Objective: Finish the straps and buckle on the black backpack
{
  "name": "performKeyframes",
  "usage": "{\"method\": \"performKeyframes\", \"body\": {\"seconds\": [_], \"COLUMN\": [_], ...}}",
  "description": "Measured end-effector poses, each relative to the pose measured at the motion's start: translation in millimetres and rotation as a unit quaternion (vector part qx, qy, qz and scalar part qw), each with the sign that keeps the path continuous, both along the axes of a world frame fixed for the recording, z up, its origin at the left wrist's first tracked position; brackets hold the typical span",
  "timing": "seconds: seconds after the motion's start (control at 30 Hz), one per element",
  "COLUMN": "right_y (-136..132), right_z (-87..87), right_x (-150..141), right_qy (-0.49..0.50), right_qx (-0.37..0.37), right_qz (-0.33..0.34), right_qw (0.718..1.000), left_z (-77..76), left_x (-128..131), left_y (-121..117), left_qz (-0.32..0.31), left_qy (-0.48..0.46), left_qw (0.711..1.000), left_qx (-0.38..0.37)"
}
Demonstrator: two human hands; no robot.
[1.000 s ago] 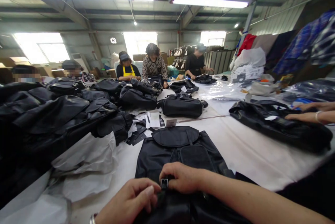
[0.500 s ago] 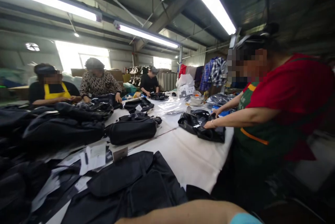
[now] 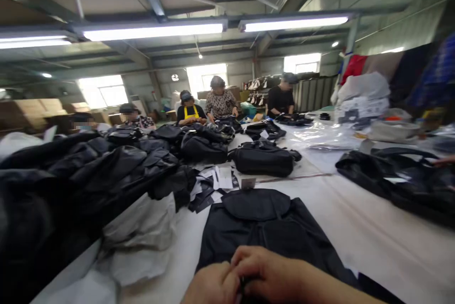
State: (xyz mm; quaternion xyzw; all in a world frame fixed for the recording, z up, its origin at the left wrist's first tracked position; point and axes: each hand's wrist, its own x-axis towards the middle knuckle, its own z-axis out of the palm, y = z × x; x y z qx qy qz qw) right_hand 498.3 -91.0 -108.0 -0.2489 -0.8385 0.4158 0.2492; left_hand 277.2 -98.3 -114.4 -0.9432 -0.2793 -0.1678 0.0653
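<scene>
A black backpack [image 3: 280,233] with a rounded top flap and a front pocket lies flat on the white-covered table before me. Over its lower part, my left hand [image 3: 215,285] and my right hand [image 3: 265,268] meet, fingers curled and pressed together. A small dark bit shows between the fingertips; whether it belongs to the backpack I cannot tell. The bottom of the frame cuts off the left hand and the backpack's lower end.
Black bags [image 3: 117,157] are heaped on the left, near crumpled grey-white paper [image 3: 142,237]. Paper tags [image 3: 223,177] lie beyond the backpack, short of another black bag [image 3: 265,158]. A co-worker's hand touches a black bag [image 3: 398,176] at right. Several people sit across the table.
The view has swung left, so the co-worker in red is out of frame except for a hand. Earlier only my forearm showed at the bottom; now both hands are together over the backpack.
</scene>
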Motion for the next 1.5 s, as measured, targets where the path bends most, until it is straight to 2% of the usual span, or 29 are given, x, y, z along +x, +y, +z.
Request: {"method": "performKeyframes", "body": {"seconds": [0.07,0.13,0.27,0.37,0.5,0.57,0.73,0.9,0.97,1.1,1.23,1.33,1.4,1.5], "right_y": [-5,-6,-7,-7,-3,0,10,17,18,17,13,11,11,12], "right_z": [8.7,11.2,4.1,-3.5,-12.5,-17.2,-28.9,-38.4,-40.0,-36.1,-25.4,-17.3,-14.9,-17.5], "right_x": [-3,-6,-7,-6,-4,-3,0,1,1,1,5,8,9,10], "right_qy": [-0.01,-0.007,0.02,0.032,0.042,0.058,0.099,0.142,0.151,0.124,0.099,0.055,0.027,0.008], "right_qx": [-0.015,-0.032,-0.079,-0.102,-0.138,-0.183,-0.317,-0.414,-0.43,-0.392,-0.335,-0.211,-0.12,-0.083], "right_qz": [0.0,-0.006,-0.036,-0.047,-0.049,-0.037,0.003,-0.023,-0.033,-0.025,-0.028,-0.037,-0.043,-0.032], "right_qw": [1.0,0.999,0.996,0.993,0.988,0.981,0.943,0.899,0.889,0.911,0.936,0.975,0.991,0.996], "left_z": [8.9,21.1,46.1,55.3,55.5,55.1,56.9,51.6,49.2,51.3,55.7,56.3,56.4,56.4], "left_x": [4,5,4,2,1,1,3,-1,-2,4,13,20,24,29], "left_y": [-7,-13,-25,-30,-30,-29,-26,-26,-27,-32,-38,-39,-38,-36], "left_qz": [0.006,0.016,0.033,0.04,0.038,0.036,0.039,0.021,0.064,0.18,0.231,0.276,0.299,0.307], "left_qy": [0.015,0.037,0.014,-0.033,-0.073,-0.084,-0.095,-0.123,-0.138,-0.124,-0.076,-0.046,-0.043,-0.06], "left_qw": [1.0,0.999,0.988,0.965,0.937,0.928,0.913,0.904,0.9,0.879,0.9,0.893,0.882,0.871], "left_qx": [0.011,-0.013,-0.147,-0.257,-0.339,-0.361,-0.394,-0.409,-0.408,-0.423,-0.362,-0.352,-0.361,-0.379]}}
